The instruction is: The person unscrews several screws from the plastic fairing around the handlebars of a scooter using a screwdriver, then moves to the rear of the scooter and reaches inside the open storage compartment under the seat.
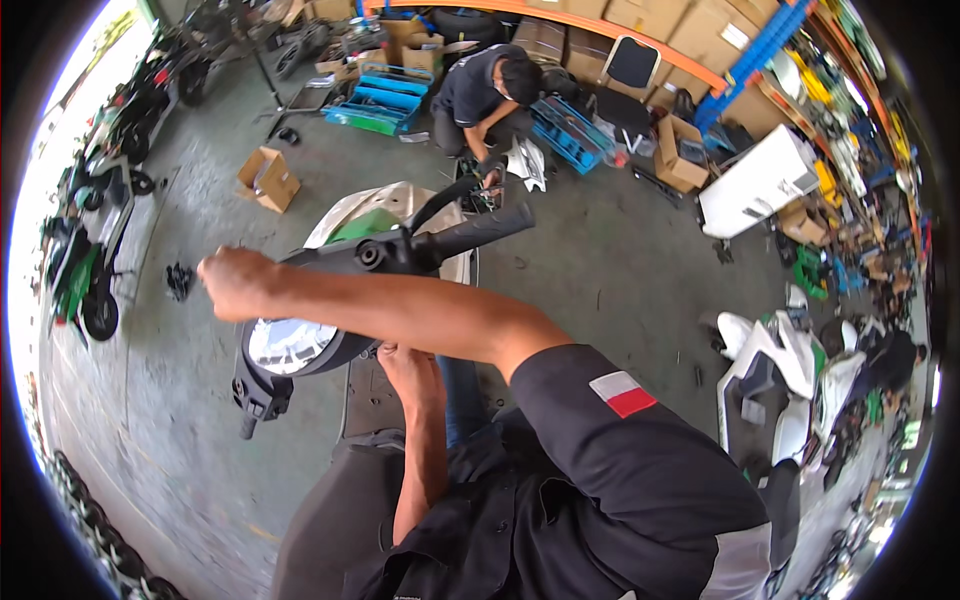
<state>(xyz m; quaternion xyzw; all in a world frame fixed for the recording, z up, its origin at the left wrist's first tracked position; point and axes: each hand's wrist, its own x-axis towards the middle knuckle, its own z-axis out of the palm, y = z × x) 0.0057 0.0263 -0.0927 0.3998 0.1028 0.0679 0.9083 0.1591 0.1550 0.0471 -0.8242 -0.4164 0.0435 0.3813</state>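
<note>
A scooter's black handlebar cover [340, 262] is in front of me. It has a shiny display panel [290, 345], a black right grip [480, 230] and a left switch block [262, 398]. Over the cover, my right arm reaches across to the left. At its end, my right hand [238, 284] is closed in a fist beside the cover; whatever it may hold is hidden. Lower down, my left hand [408, 372] has its fingers bent together against the underside of the cover, behind the display. My right forearm partly hides that spot, so what the fingers grip does not show.
A co-worker [478, 95] crouches ahead near a white panel [526, 163] and blue toolboxes [375, 100]. A cardboard box [268, 180] stands on the floor [600, 270]. Scooters [85, 265] line the left; a white cabinet [757, 180] and a white scooter body [770, 375] are at right.
</note>
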